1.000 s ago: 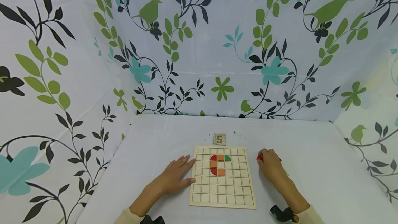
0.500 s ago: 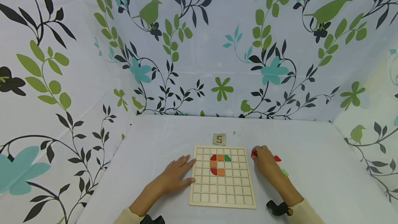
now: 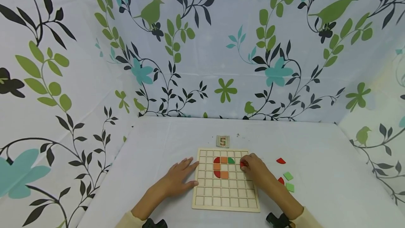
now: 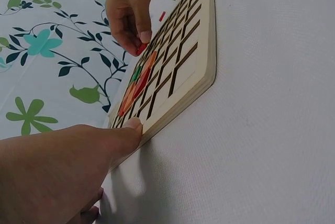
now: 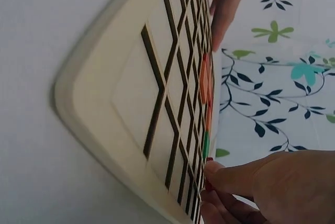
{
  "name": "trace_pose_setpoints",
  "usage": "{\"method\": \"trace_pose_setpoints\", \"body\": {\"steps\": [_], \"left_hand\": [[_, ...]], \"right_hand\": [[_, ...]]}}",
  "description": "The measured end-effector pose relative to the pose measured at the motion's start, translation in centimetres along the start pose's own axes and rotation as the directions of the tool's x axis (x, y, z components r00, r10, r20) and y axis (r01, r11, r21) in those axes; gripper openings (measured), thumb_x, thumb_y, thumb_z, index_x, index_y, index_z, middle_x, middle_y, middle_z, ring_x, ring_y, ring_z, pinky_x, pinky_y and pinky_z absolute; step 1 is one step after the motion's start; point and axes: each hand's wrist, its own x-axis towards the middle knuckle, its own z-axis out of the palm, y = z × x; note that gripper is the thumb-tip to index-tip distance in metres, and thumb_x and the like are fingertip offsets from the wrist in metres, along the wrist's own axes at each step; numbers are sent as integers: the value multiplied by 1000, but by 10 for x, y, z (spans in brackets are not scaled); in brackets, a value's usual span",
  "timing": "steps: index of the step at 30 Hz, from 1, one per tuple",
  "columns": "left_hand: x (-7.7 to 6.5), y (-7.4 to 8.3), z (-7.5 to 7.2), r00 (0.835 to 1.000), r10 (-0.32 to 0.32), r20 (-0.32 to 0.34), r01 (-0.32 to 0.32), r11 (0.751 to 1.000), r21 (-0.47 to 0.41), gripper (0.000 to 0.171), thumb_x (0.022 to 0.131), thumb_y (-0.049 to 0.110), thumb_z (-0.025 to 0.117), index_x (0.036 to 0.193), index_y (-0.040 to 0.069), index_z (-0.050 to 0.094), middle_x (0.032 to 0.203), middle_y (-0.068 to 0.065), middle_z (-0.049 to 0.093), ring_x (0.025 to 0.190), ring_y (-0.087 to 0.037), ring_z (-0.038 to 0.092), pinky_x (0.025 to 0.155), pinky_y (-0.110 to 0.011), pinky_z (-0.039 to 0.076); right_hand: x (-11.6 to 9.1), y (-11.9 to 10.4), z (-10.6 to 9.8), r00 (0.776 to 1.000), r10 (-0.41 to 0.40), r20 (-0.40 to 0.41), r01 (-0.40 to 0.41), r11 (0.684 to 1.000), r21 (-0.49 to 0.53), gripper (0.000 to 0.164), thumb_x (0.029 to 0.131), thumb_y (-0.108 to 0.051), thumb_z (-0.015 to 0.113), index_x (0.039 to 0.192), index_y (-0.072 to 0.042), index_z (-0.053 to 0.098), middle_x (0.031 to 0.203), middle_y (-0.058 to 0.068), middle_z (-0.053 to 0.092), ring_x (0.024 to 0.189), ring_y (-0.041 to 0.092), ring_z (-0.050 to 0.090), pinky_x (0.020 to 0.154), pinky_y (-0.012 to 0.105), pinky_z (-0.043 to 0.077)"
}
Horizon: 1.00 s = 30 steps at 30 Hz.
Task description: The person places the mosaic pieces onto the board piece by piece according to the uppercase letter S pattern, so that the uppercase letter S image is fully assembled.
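A wooden grid board (image 3: 226, 201) lies on the white table. Red, orange and green tiles (image 3: 224, 159) sit in its upper cells, bent like a letter C. My left hand (image 3: 177, 178) rests at the board's left edge, fingers spread; in the left wrist view the thumb (image 4: 133, 123) touches the rim. Over the right part of the board, my right hand (image 3: 257, 171) pinches a small red tile (image 3: 243, 164) between thumb and fingertips. That red tile (image 4: 142, 49) also shows in the left wrist view; its full shape is partly hidden by the fingers.
Right of the board lie loose tiles: a red quarter-round piece (image 3: 281, 160), a green square (image 3: 288, 176), another green square (image 3: 289, 187) and a red piece (image 3: 281, 180) partly behind the right forearm. A small pattern card (image 3: 223, 141) lies beyond the board.
My right hand has moved left from the loose tiles to over the board, carrying the red tile. The tiles beneath the arm are now uncovered. The left hand stays put.
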Motion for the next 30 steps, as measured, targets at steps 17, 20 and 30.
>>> {"method": "trace_pose_setpoints", "body": {"steps": [17,20,30], "left_hand": [[3,-2,2,1000,-1,-1,1,1000,0,76,103,56,62,165,19,39,173,-14,29,160,-41,24,125,-68,22],[3,-2,2,1000,3,-4,-3,1000,-2,76,103,56,62,165,19,39,173,-14,29,160,-41,24,126,-68,22],[2,-3,2,1000,-3,-2,3,1000,7,76,103,56,61,165,20,38,173,-14,29,160,-40,24,126,-67,22]], "right_hand": [[-13,-13,23,968,-250,2,250,968,-4,13,94,-1,77,92,-11,69,97,-3,61,95,15,58,80,29,57],[-14,-14,23,963,-269,5,269,963,-19,10,95,-3,77,92,-10,71,99,-2,63,95,15,58,81,29,57],[-18,-15,24,936,-350,-24,349,937,-31,12,93,2,77,94,-9,74,101,-1,67,95,16,66,83,29,60]]}}
